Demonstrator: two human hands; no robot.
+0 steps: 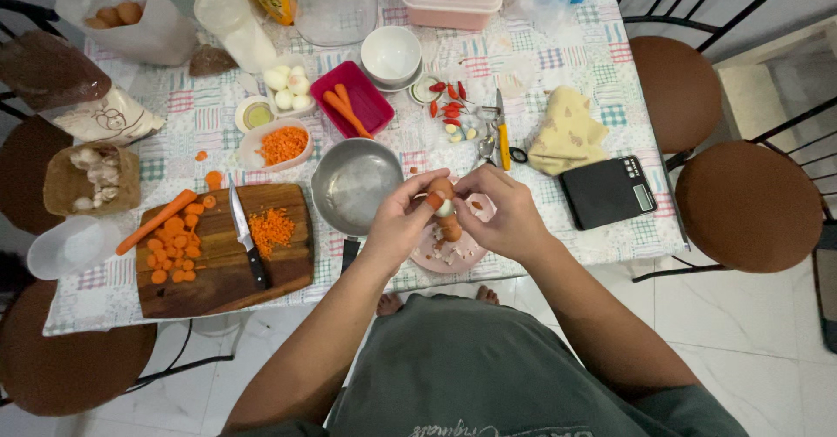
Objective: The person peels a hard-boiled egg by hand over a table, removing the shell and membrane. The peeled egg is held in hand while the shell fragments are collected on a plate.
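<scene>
Both of my hands meet over a pink plate at the table's near edge. My left hand and my right hand together grip a boiled egg, its brown shell partly off and white showing. Bits of shell lie on the plate. A round metal pan sits just left of my hands, empty inside.
A wooden cutting board holds a knife, carrot slices and grated carrot. Behind stand a pink tray with carrots, a bowl of peeled eggs, white bowls, red chillies, a yellow cloth and a black kitchen scale. Chairs surround the table.
</scene>
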